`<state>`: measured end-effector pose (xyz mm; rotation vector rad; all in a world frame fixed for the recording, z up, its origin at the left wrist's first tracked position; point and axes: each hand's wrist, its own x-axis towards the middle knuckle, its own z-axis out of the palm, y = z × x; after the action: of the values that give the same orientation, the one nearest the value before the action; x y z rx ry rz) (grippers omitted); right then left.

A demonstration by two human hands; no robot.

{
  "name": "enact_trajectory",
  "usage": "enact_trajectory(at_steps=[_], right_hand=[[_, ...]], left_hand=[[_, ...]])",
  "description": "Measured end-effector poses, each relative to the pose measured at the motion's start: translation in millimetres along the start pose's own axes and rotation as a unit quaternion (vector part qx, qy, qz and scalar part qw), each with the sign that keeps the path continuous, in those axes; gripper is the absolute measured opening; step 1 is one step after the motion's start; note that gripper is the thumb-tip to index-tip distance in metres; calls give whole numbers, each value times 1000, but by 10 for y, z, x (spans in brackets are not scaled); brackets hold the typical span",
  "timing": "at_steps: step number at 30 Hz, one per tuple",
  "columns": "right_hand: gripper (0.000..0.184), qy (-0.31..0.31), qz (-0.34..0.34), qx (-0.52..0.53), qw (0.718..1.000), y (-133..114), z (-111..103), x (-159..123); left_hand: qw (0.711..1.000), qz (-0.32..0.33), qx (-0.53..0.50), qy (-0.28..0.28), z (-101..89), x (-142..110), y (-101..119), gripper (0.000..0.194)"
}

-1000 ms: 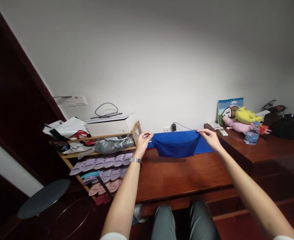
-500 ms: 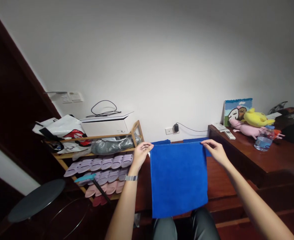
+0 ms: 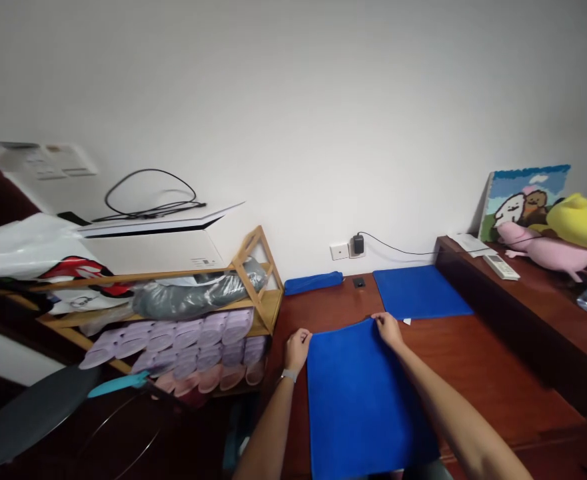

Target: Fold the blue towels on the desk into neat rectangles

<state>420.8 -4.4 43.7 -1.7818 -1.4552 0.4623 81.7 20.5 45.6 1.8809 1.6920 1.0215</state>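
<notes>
Left hand [image 3: 297,351]: thumb and fingers pinching upper left corner of blue cloth [image 3: 358,400]
Right hand [image 3: 388,331]: pinching upper right corner, same cloth
Blue cloth: spread out over table [image 3: 478,380], top edge between hands; can't tell how much touches
Second cloth [image 3: 418,292]: flat, back right of table, white tag at near edge
Rolled or folded cloth [image 3: 314,283]: back left, near rack [image 3: 273,303]

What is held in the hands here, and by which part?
A blue cloth, by its far edge: the left hand pinches it at the left corner, the right hand at or near the right corner.
</notes>
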Motion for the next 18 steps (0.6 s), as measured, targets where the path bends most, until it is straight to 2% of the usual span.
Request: enact_trajectory(at_steps=[4,7,10,12,15,18], right_hand=[[37,-20,2,-43,999,145,148,187],[37,-29,-2,-72,997,71,169,268],[43,-21,-18,-89,996,-96,86,75],[45,-18,-47,-108,993,-177,-17,-299],[46,-34,-78,-167,982,-175,-132,-1170],[53,-57,-49,-220,973,-51,-109,-2029]], left_hand=[[996,11,86,-15,80,142,-182,12],[989,17,142,-25,92,169,-202,16],[981,16,189,-37,44,113,-191,20],[975,14,216,-47,-37,40,-191,20],[967,11,249,-60,-215,-100,-210,21],[960,4,271,-62,-415,-258,-229,24]])
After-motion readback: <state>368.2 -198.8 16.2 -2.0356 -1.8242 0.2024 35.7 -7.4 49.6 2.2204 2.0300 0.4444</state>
